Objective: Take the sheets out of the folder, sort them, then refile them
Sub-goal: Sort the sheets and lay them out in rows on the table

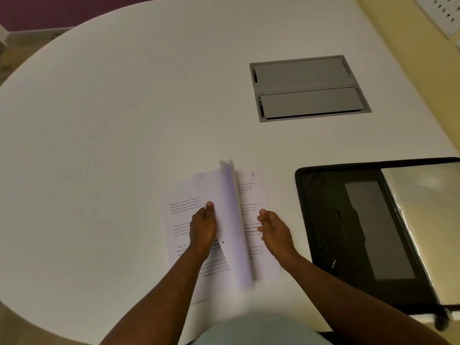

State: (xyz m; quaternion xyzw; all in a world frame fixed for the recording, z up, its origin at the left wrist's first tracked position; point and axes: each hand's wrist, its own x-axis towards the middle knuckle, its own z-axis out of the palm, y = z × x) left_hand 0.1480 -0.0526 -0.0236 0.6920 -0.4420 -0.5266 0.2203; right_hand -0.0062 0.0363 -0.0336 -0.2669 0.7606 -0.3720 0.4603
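While sheets (258,195) lie flat, left hand (202,225) lifts one.

Worktop (124,120): white, rounded edge, fills most of the view. Grey cable hatch (310,88): rectangular, set flush into the worktop at the far right, with two closed flaps lying one behind the other. Purple wall (37,11): strip at the upper left, beyond the worktop's edge. White perforated panel (440,13): upper right corner, against a pale yellow surface (398,46).
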